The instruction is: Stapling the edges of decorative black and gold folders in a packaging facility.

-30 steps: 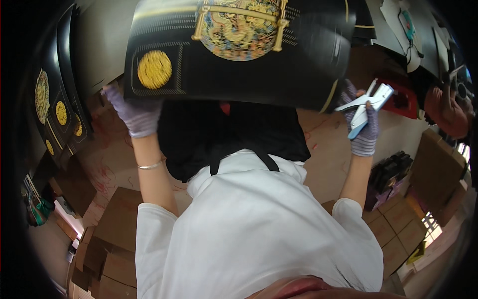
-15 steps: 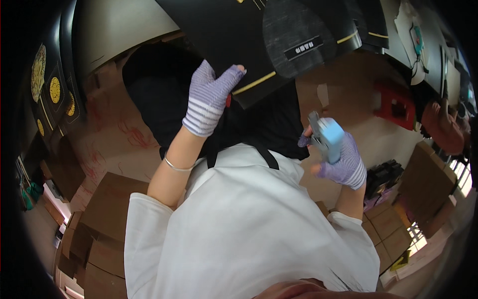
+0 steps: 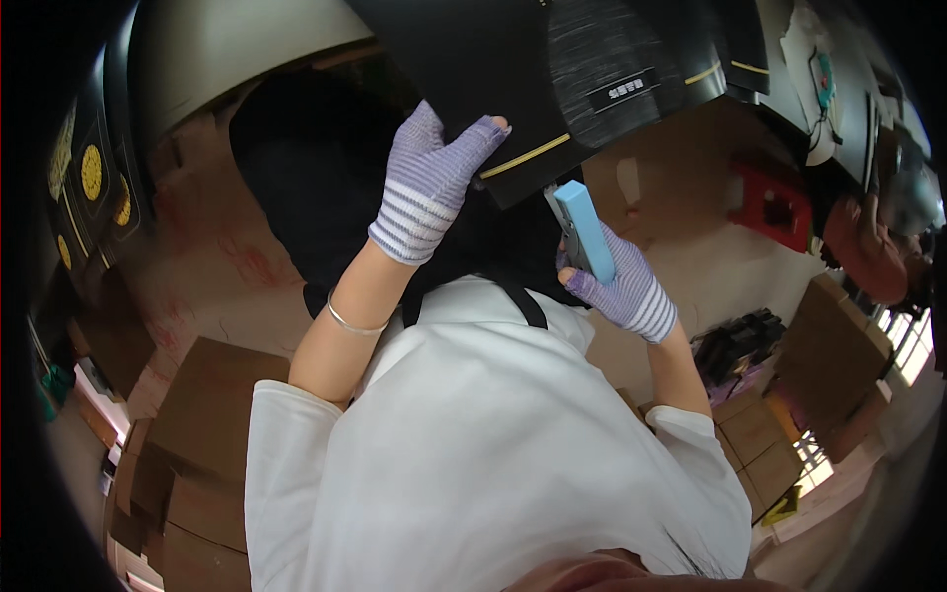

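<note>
Brown cardboard boxes point(image 3: 212, 434) sat low on the left. The left hand point(image 3: 434, 183), in a striped purple glove, pinched the edge of a big black sheet point(image 3: 552, 69) held up high. Just right of it, the right hand point(image 3: 621, 286) was wrapped tight around a light blue tool point(image 3: 582, 229). A red stool point(image 3: 774, 202) stood farther right.

Striped purple gloves, white sleeves, thin bracelet point(image 3: 355, 321)
</note>
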A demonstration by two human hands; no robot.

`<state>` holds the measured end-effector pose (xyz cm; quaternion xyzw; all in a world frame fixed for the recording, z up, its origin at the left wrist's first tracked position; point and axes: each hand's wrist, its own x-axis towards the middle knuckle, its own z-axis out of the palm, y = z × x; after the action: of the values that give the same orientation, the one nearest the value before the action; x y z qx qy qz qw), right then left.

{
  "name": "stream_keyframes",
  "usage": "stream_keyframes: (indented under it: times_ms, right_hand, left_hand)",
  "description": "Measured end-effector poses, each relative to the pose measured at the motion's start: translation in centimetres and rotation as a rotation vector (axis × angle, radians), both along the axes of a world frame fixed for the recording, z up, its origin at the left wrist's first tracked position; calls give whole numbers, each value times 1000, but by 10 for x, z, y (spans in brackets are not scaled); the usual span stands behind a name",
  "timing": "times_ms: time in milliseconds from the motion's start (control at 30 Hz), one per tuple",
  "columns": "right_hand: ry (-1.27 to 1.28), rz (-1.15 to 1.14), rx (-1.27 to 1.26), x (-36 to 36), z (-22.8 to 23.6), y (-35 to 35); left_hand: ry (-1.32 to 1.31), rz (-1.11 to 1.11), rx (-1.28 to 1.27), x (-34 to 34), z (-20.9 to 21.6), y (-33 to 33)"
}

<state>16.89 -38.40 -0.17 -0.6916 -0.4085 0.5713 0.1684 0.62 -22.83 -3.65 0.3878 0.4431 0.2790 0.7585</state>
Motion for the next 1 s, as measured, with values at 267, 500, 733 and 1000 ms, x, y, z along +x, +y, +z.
stream_keyframes:
  times_ms: [267, 500, 733, 1000]
  right_hand:
    - [-131, -17, 95, -14, -9, 15]
    - [-104, -50, 187, -3, -6, 16]
    - [-17, -544, 161, 91, -1, 2]
    - [12, -661, 330, 94, -8, -5]
  left_hand:
    - [11, -28, 57, 5, 0, -11]
    - [138, -168, -5, -1, 8, -1]
    - [113, -110, 33, -28, 5, 6]
    - [-79, -176, 204, 9, 27, 44]
